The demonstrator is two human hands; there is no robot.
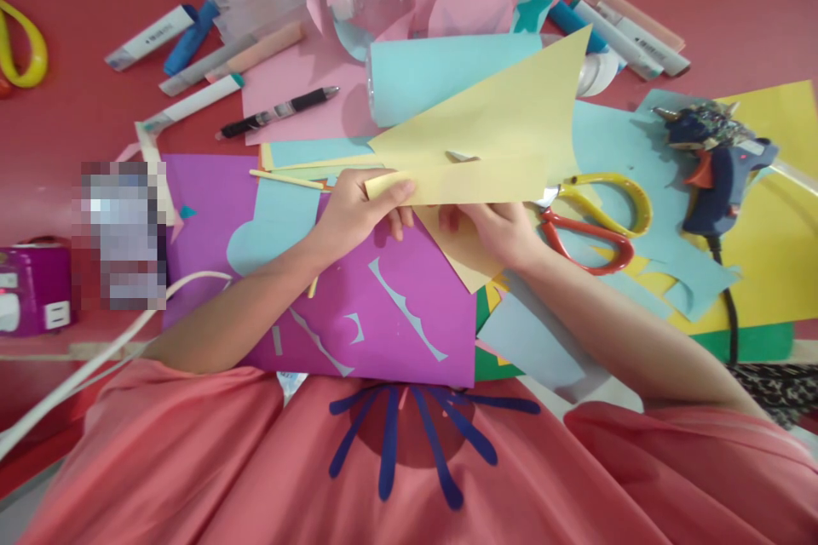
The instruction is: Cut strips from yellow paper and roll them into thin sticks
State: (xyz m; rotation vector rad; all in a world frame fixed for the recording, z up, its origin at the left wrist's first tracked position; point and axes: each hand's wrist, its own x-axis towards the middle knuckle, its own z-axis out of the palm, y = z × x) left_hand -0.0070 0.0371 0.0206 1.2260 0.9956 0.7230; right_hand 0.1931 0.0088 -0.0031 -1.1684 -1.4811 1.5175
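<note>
Right now both hands are on one yellow paper sheet point(492, 132), held up just above the desk point(77, 111) at centre frame. Left hand point(358, 213): fingers curled, pinching the sheet's lower-left folded edge, thumb on top. Right hand point(504, 230): sits under the sheet's lower edge, fingers mostly hidden by the paper, so I can't tell for sure whether they pinch it or only prop it from below.

Sheet is bent, far corner pointing up and away toward a roll of light blue paper point(447, 77).

Under the left forearm: purple sheet point(409, 315) with wavy cut-out slots showing light blue beneath. Just right of the right hand: scissors point(594, 221), yellow and red handles, lying on blue paper, not touched. Further right, well apart: blue glue gun point(716, 170) resting on a larger yellow sheet point(773, 255), cord trailing toward the near edge.

Far left side: black pen point(278, 112) on pink paper point(287, 94), several markers point(185, 38) scattered near it. Yellow loop point(22, 51) at the left edge, probably a second scissors' handle.
</note>
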